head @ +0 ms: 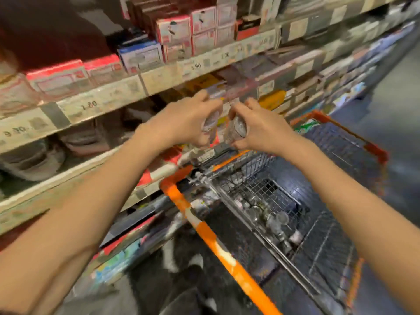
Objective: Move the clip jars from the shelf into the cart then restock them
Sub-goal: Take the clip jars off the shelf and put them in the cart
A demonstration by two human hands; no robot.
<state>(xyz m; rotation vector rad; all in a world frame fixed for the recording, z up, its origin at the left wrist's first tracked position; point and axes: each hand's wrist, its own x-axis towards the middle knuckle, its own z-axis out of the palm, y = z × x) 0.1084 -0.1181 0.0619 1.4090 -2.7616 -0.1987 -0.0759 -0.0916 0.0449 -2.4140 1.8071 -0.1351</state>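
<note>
Both my hands are raised in front of the middle shelf (109, 103), above the far corner of the cart. My left hand (186, 119) grips a clear clip jar (210, 122) from the side. My right hand (261, 128) grips a second clear clip jar (237, 130) with a grey lid end facing me. The two jars are close together, almost touching. Several more clear clip jars (272, 219) lie in the wire basket of the orange-rimmed cart (204, 228) below. The picture is blurred.
Shelves of red, white and blue stationery boxes (175, 30) run along the left, with price strips on their edges. Lower shelves (68, 178) hold grey items. The grey aisle floor (391, 105) lies to the right of the cart.
</note>
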